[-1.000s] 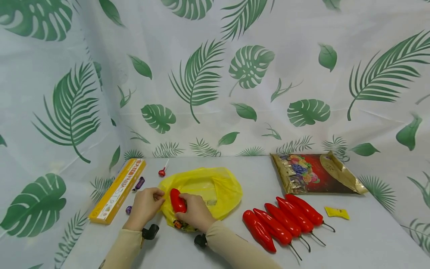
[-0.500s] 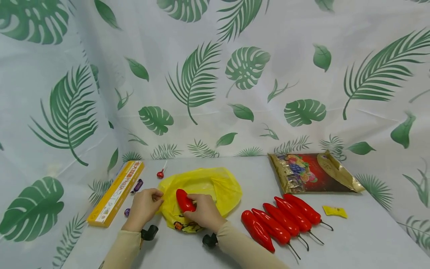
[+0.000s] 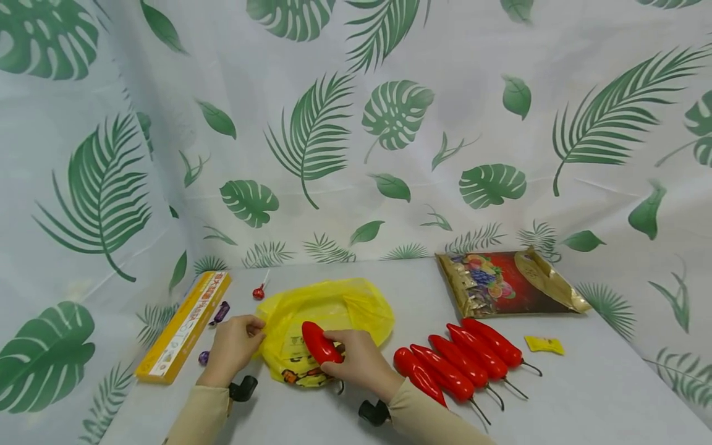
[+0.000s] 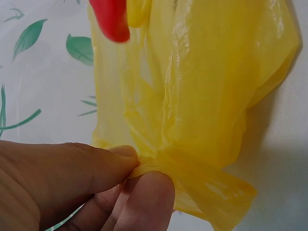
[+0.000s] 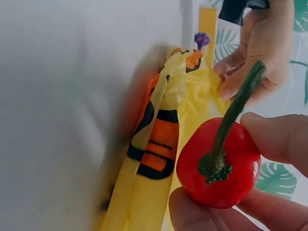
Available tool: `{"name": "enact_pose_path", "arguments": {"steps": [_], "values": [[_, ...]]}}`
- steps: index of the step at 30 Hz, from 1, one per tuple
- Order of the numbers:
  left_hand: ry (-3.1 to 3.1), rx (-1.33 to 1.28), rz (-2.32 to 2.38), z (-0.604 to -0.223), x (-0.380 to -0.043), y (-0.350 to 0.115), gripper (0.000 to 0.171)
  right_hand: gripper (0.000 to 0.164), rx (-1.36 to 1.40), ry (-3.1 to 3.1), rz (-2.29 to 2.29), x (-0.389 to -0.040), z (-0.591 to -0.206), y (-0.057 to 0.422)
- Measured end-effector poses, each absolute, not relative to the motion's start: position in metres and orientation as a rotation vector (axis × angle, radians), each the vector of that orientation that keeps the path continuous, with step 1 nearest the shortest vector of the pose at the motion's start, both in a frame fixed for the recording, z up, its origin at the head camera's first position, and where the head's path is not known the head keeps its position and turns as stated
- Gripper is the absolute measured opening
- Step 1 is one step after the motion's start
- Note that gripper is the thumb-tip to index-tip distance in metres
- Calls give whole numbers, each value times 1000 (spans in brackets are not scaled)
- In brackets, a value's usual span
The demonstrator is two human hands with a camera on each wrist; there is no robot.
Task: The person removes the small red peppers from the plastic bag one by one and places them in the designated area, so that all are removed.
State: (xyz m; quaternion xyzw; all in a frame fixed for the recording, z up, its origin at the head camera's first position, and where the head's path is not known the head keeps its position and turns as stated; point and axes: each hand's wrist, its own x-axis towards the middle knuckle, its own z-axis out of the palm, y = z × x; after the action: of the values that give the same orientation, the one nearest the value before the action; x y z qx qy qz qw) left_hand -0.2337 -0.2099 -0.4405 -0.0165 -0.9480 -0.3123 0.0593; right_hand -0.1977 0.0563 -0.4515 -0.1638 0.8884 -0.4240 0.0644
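Observation:
My left hand (image 3: 232, 346) pinches the left edge of a yellow plastic bag (image 3: 378, 309) between thumb and fingertips; the left wrist view shows the gathered film (image 4: 159, 163) in that pinch. My right hand (image 3: 361, 360) grips a red chili pepper (image 3: 317, 339) near its stem end, above the bag's near side. In the right wrist view the green stem (image 5: 236, 115) points toward the camera, with thumb and fingers around the pepper. Several more red chili peppers (image 3: 445, 374) lie in a slanted row right of the bag.
A gold and red package (image 3: 506, 284) lies at the back right, with a small yellow packet (image 3: 544, 345) in front of it. On the left are an orange pasta box (image 3: 183, 327), purple wrapped candies (image 3: 221, 313) and a red lollipop (image 3: 258, 293). A patterned curtain (image 3: 334, 123) stands behind.
My right hand has drawn the chili pepper rightward and nearer me, away from the left hand; its stem now shows. The left hand keeps its pinch on the bag. The head view shifted slightly.

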Motion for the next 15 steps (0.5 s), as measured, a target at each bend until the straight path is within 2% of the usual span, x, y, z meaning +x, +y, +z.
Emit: {"name": "enact_pose_path", "arguments": {"steps": [15], "values": [[-2884,-13,-966,-445,-234,-207,14,52,-531,2756,-1171,-167,-452,108]]}}
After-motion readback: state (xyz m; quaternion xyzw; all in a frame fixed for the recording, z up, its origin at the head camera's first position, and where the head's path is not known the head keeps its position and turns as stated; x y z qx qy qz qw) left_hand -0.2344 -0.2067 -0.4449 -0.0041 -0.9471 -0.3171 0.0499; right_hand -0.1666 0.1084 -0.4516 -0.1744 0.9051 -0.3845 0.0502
